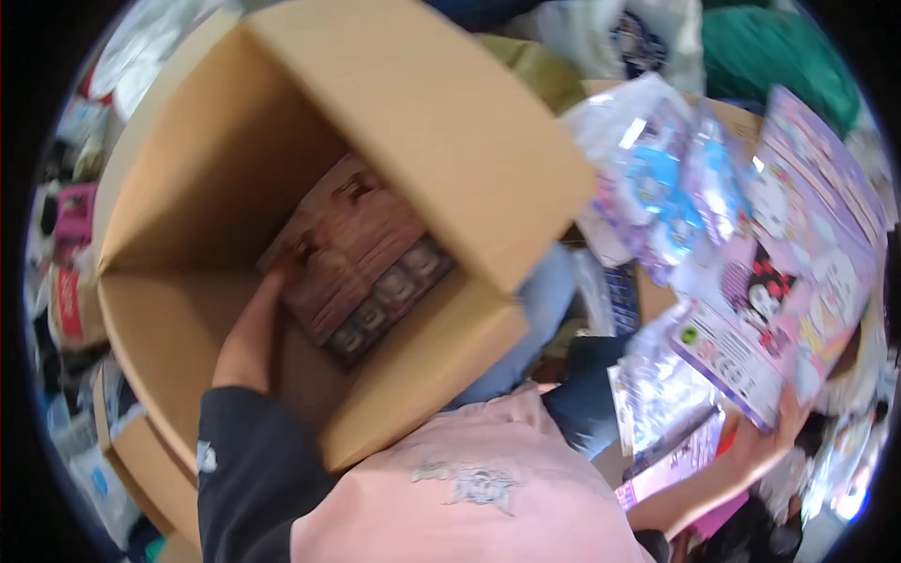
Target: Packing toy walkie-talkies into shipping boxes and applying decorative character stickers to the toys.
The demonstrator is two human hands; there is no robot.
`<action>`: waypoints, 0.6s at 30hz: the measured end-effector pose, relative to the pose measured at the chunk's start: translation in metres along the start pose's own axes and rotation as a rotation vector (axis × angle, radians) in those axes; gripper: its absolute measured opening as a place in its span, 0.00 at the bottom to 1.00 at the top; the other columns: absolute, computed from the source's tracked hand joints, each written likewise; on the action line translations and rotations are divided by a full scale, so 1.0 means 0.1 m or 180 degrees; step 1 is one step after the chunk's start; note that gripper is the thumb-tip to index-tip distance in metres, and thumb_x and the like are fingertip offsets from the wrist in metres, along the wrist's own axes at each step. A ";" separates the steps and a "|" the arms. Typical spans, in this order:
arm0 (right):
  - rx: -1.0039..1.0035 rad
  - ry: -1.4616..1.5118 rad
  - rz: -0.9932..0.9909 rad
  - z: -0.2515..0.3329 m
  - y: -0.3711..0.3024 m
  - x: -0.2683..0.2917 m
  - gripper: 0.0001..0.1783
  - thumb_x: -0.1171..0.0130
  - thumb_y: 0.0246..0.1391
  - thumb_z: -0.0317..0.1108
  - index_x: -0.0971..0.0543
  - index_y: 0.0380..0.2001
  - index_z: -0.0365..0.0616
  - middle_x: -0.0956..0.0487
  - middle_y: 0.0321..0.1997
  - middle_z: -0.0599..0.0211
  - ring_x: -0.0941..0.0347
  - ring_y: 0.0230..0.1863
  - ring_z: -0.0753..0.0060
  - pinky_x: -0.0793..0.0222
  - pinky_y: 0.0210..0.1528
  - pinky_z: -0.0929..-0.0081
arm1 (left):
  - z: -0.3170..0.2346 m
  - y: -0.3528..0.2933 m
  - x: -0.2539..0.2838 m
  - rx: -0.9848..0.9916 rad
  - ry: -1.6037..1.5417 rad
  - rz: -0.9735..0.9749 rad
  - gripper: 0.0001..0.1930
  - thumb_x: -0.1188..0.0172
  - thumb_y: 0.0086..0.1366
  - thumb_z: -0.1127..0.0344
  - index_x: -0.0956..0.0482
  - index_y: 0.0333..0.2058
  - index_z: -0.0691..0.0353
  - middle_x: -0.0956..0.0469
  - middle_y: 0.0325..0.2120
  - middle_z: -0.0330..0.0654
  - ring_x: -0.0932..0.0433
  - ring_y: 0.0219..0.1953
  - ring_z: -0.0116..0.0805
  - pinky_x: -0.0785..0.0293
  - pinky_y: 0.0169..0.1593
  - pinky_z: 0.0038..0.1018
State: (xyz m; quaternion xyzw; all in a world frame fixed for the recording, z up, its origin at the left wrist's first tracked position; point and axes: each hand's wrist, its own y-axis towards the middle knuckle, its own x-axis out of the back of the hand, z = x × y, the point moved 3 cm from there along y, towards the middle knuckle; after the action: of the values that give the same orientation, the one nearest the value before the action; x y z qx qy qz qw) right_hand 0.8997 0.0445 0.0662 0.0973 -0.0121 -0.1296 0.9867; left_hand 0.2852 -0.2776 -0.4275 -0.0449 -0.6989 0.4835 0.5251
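My left hand (293, 266) reaches down into a large open cardboard box (394, 84). It is closed at the edge of a flat, reddish-brown printed package (352, 239) with a row of pale pictures along one side; motion blurs both. My right hand (793, 418), at the lower right, grips the lower edge of a large purple package (817, 272) printed with cartoon characters. The thumb and fingers there are partly hidden. Clear bags with blue and purple contents (657, 183) lie against that package's left side. A shiny clear wrapper (662, 385) lies near my right forearm.
The box's flaps stand out toward the far side and right. A green bag (779, 61) and a white bag (657, 38) are at the back right. A pink container (73, 220) sits among clutter on the left. Another cardboard piece (155, 469) leans below the box.
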 end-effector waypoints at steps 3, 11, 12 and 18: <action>0.0137 0.0141 0.0156 0.15 0.05 -0.11 0.37 0.45 0.47 0.26 0.42 0.63 0.35 0.32 0.57 0.52 0.34 0.57 0.59 0.37 0.58 0.62 | 0.13 -0.16 0.52 -0.0126 -0.1046 0.0255 0.18 0.43 0.60 0.57 0.22 0.47 0.58 0.21 0.40 0.46 0.24 0.41 0.30 0.28 0.47 0.34; 0.2760 -0.0874 0.0138 0.80 0.06 -0.91 0.39 0.40 0.45 0.18 0.43 0.61 0.33 0.32 0.57 0.52 0.32 0.55 0.62 0.34 0.55 0.69 | -1.56 -2.23 3.57 -0.1108 -0.1674 0.0569 0.10 0.42 0.58 0.67 0.20 0.32 0.69 0.20 0.23 0.46 0.22 0.23 0.33 0.25 0.26 0.28; 0.3188 -0.0962 0.0215 0.83 0.08 -0.98 0.39 0.41 0.46 0.17 0.44 0.61 0.32 0.34 0.60 0.51 0.31 0.55 0.62 0.32 0.54 0.70 | -1.85 -2.50 3.87 -0.1503 -0.1720 0.0303 0.10 0.43 0.59 0.68 0.20 0.33 0.70 0.20 0.24 0.47 0.21 0.25 0.32 0.24 0.28 0.27; 0.4470 -0.0261 0.0879 0.86 -0.19 -1.88 0.19 0.38 0.43 0.26 0.21 0.43 0.38 0.28 0.52 0.44 0.26 0.45 0.50 0.26 0.39 0.66 | -2.91 -3.54 4.51 -0.6049 -0.3121 -0.1139 0.46 0.46 0.57 0.37 0.51 0.64 0.61 0.38 0.59 0.44 0.35 0.59 0.39 0.38 0.61 0.39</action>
State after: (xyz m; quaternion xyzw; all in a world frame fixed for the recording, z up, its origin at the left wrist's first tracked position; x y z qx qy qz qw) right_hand 0.7094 0.0585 0.1470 0.7020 -0.1420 0.0313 0.6972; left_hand 0.4688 -0.0244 0.1348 -0.1326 -0.9179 -0.3740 0.0020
